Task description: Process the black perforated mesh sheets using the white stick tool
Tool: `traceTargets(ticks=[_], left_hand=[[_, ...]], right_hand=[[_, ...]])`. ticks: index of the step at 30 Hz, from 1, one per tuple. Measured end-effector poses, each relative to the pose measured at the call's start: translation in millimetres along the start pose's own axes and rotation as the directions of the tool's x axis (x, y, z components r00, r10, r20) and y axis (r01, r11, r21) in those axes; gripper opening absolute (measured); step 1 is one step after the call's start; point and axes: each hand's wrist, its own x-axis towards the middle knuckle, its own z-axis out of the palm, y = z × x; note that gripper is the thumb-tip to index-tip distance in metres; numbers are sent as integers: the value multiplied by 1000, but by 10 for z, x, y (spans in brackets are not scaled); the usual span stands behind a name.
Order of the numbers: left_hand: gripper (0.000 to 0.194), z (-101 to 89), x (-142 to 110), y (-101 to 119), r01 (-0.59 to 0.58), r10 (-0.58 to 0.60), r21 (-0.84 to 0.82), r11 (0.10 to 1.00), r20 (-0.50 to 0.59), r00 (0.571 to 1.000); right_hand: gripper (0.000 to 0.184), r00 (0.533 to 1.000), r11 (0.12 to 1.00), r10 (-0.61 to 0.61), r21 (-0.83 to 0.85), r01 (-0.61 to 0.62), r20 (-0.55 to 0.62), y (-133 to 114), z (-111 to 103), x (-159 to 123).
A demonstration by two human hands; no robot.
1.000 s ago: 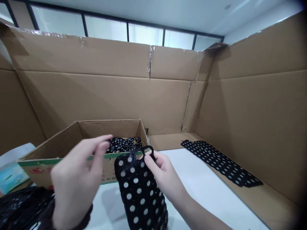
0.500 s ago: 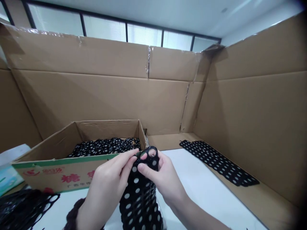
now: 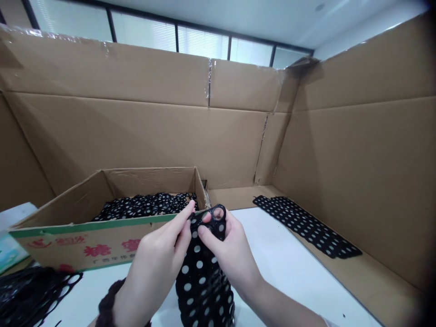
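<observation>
At six o'clock, low in the view, hangs a black dotted bundle [image 3: 200, 281], a long, supple, slightly glossy panel with pale round spots, rounded top corners, a rippled right side and ring-shaped holes at its top; its lower end runs out of view. Between five and six o'clock, the right hand [image 3: 235, 250] is closed on the bundle's top right, thumb flat on the front and fingers curled behind, its forearm slanting in from five o'clock. Toward seven o'clock, the left hand [image 3: 158, 256] reaches up and inward, a ruffled dark band [image 3: 111, 302] round its wrist; forefinger and thumb nearly meet at the bundle's top left corner, but I cannot tell whether they pinch it. Toward eight o'clock sits a cardboard box [image 3: 91, 247] with a green rim and red print, holding a jumble of small spotted pieces [image 3: 143, 205]. Farther out, thin shiny black scraps [image 3: 30, 290] lie tangled and looped. Toward four o'clock, flat dotted sheets [image 3: 306, 225] overlap on brown cardboard [image 3: 384, 281] beside the smooth white table [image 3: 282, 254].
</observation>
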Motion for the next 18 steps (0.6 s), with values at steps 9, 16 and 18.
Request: traceTargets(ticks=[9, 16, 18], left_hand=[[29, -145, 120, -66, 131, -45, -271, 954, 304, 952], [23, -250, 178, -66, 440, -193, -545, 713, 451, 871], [25, -260, 192, -94, 487, -233, -560, 671, 464, 855]], right_hand=[[8, 998, 997, -61, -55, 63, 26, 39, 8, 9], [8, 978, 990, -123, -49, 133, 168, -31, 5, -77], [9, 971, 990, -119, -49, 132, 209, -58, -1, -91]])
